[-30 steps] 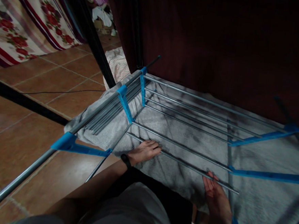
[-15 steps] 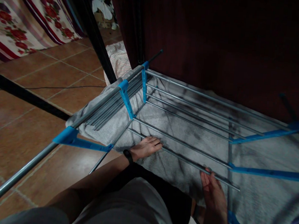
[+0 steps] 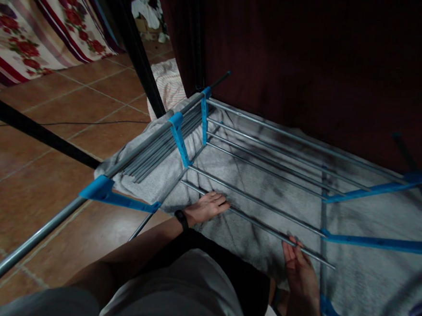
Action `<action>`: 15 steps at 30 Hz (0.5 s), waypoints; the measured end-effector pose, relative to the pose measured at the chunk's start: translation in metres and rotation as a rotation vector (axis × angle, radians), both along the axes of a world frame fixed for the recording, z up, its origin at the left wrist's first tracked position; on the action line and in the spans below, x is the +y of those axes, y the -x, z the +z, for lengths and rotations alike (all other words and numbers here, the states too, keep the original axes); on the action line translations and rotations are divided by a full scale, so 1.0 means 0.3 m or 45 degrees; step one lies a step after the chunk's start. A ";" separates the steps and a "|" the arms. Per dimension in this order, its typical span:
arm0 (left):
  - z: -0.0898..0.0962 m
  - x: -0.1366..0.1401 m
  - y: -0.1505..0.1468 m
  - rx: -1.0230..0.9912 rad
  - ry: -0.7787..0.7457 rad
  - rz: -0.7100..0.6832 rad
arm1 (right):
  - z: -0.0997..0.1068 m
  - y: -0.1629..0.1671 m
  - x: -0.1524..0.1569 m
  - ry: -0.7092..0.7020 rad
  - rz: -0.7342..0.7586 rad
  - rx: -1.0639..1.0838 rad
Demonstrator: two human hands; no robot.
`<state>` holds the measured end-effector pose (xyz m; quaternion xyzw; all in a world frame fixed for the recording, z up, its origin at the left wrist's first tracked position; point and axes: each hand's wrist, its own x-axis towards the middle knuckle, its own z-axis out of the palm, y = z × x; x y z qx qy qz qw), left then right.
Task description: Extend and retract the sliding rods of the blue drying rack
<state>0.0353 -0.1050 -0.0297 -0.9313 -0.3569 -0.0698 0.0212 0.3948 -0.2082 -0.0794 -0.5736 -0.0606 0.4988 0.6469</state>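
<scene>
A loose grey metal rod (image 3: 255, 222) lies across the near side of a rack frame, with both of my hands on it. My left hand (image 3: 209, 207), with a black band at the wrist, is closed over the rod left of its middle. Near the rod's right end, my right hand (image 3: 297, 258) holds it from below, thumb and fingers around it. Beyond it, several metal bars run between blue plastic brackets (image 3: 181, 139) on the left and a blue bracket (image 3: 378, 244) on the right. Both rod ends show, apart from the brackets.
A grey blanket (image 3: 260, 180) lies under the rack. A bundle of thin grey rods (image 3: 157, 152) rests on it at the left. Black metal posts (image 3: 145, 71) and a dark red panel (image 3: 293, 58) stand behind. A dark cable (image 3: 90, 122) crosses the tiled floor (image 3: 44, 165).
The rod's right end has shifted very slightly left. Both hands keep their hold in nearly the same place.
</scene>
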 end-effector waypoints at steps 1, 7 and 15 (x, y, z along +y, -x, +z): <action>0.000 -0.001 0.001 -0.010 0.003 0.000 | 0.005 0.004 0.003 0.015 -0.017 -0.010; -0.004 -0.003 0.005 -0.037 0.013 0.019 | 0.019 0.010 0.008 0.011 0.017 -0.004; -0.002 -0.003 0.000 -0.050 -0.016 -0.020 | 0.017 0.072 0.017 0.004 0.163 0.076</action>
